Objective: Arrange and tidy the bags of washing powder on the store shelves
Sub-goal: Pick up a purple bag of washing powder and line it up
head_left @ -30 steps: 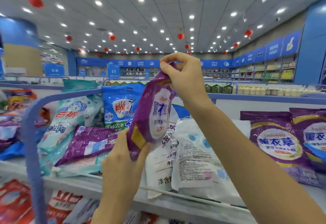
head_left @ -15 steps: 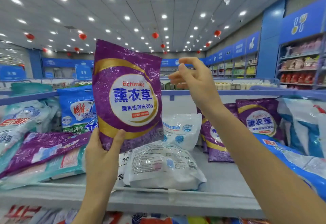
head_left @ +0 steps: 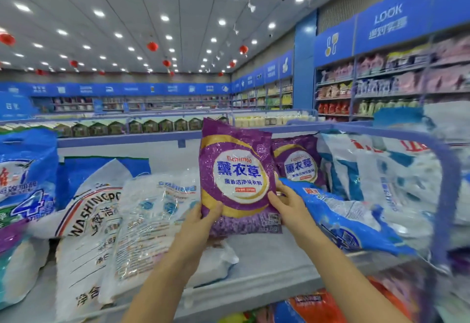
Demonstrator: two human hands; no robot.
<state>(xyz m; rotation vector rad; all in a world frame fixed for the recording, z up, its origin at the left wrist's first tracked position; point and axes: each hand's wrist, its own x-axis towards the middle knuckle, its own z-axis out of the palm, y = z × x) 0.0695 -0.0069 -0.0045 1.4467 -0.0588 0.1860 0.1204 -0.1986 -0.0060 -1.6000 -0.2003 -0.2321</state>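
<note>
Now the purple bag [head_left: 236, 177] is down from where I held it high half a second ago in my left hand [head_left: 201, 223] alone. Both hands are on it. My left thumb lies across its lower left corner. My right hand [head_left: 287, 205], which was spread in the air beside it, has closed on the lower right edge with the thumb on the front. The bag stands upright with its label towards me, low over the shelf [head_left: 274, 264] and just in front of a second purple bag [head_left: 298, 162] of the same kind. My view has swung to the right, so the wall racks loom larger.

My fingers are out of sight behind the bag, and I cannot tell whether its bottom edge touches the shelf. The second purple bag is half covered by the one I hold and by the tip of a blue bag [head_left: 343, 221] lying slantwise at my right wrist. The picture's left edge cuts off the big blue sack [head_left: 25, 170]. The bags past the blue rail [head_left: 445, 195] are too smeared to read.
</note>
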